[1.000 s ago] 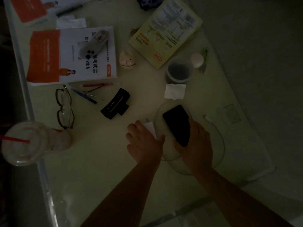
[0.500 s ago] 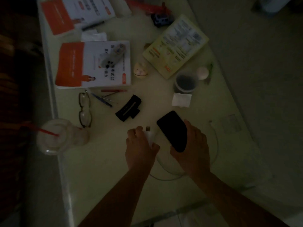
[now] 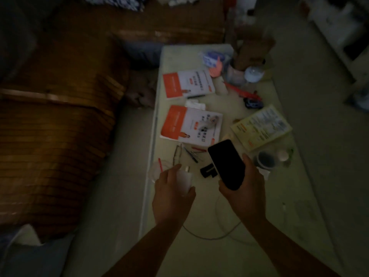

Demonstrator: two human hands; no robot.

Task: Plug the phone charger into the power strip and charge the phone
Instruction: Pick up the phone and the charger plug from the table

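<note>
The room is dim. My right hand holds a black phone lifted above the pale table, screen up and dark. My left hand grips a white charger plug, its metal prongs pointing away from me. A white cable loops on the table below both hands and runs off toward the right. No power strip shows in this view.
On the table lie two orange-and-white booklets, glasses, pens, a small black device, a yellow packet, a dark cup and a plastic drink cup. A brown bamboo-matted bed fills the left.
Both hands have lifted off the table, the right raising the phone, the left picking up the charger plug. My head has tilted up, bringing the bed and the far end of the table into view.
</note>
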